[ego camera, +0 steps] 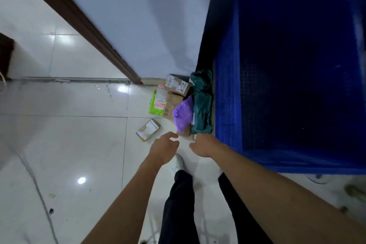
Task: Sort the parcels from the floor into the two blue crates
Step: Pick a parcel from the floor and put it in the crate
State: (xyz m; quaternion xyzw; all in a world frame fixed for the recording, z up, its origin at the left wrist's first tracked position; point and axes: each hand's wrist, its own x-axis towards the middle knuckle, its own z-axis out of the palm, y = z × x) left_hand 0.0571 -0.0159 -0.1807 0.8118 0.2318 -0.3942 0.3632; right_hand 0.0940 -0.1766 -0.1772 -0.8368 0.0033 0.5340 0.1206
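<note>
A pile of parcels lies on the white tiled floor beside a big blue crate point(227, 105): a purple bag point(184, 114), a dark green bag point(202, 105), cardboard boxes point(172, 105) with labels, and a light green mailer point(155, 110). One small brown parcel point(148, 129) lies apart, to the left. My left hand point(164, 147) hovers above the floor just below the pile, fingers loosely curled, holding nothing. My right hand point(202, 144) reaches to the near end of the pile by the crate's corner; its fingertips are hidden and a small pale thing shows at them.
The crate's dark inside point(297, 75) looks bare from here. A white wall point(138, 25) with a brown skirting board point(79, 25) runs behind the pile. My dark trouser legs point(180, 204) and a white shoe point(177, 164) stand below the hands.
</note>
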